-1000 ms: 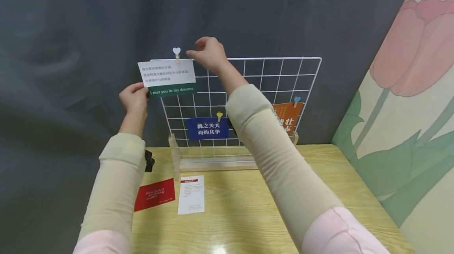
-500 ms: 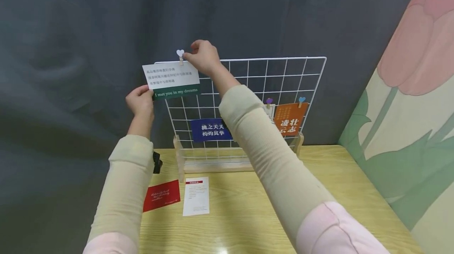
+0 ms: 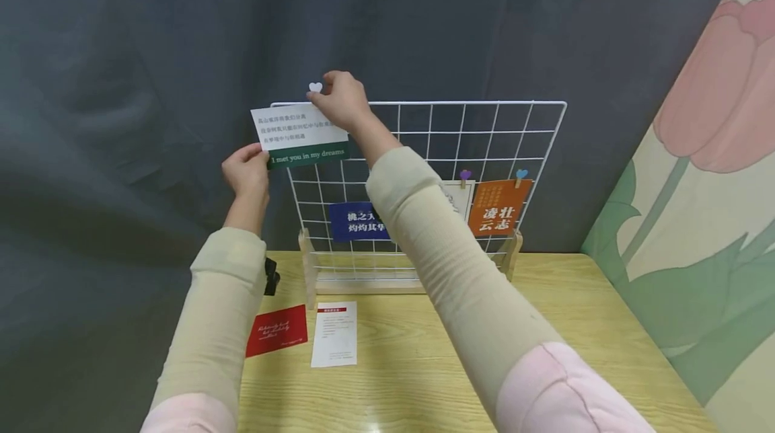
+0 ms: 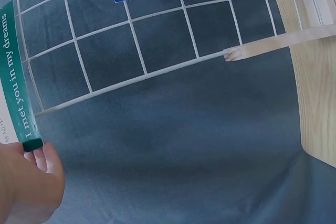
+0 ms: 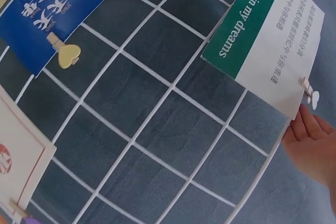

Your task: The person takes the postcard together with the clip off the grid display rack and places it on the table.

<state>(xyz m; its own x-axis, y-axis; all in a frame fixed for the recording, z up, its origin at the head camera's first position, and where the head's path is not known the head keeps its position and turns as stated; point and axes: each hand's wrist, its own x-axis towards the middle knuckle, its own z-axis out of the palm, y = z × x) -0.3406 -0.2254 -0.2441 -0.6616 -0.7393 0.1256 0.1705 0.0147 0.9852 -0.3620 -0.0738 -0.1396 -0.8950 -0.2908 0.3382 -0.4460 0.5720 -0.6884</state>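
A white and green card [image 3: 290, 125] reading "I met you in my dreams" lies against the upper left of a white wire grid [image 3: 484, 103]. My left hand [image 3: 247, 172] pinches the card's lower left corner. A wooden clip with a white heart [image 3: 315, 87] stands at its top edge. At this clip is my right hand [image 3: 342, 101], its thumb overlapping the clip in the head view. In the right wrist view the right fingers [image 5: 302, 124] are beside the card's corner, close to the heart; whether they grip the clip is unclear.
Blue [image 3: 344, 221], cream [image 3: 463, 196] and orange [image 3: 499, 208] cards hang lower on the grid from heart clips, including a yellow one [image 5: 68, 56]. On the wooden table [image 3: 424, 366] lie a red card [image 3: 277, 331] and a white card [image 3: 335, 335]. A black object [image 3: 271, 277] is at the left.
My right hand has come from just right of the white heart clip to overlap it. The left hand keeps its pinch on the card. The head view has shifted slightly.
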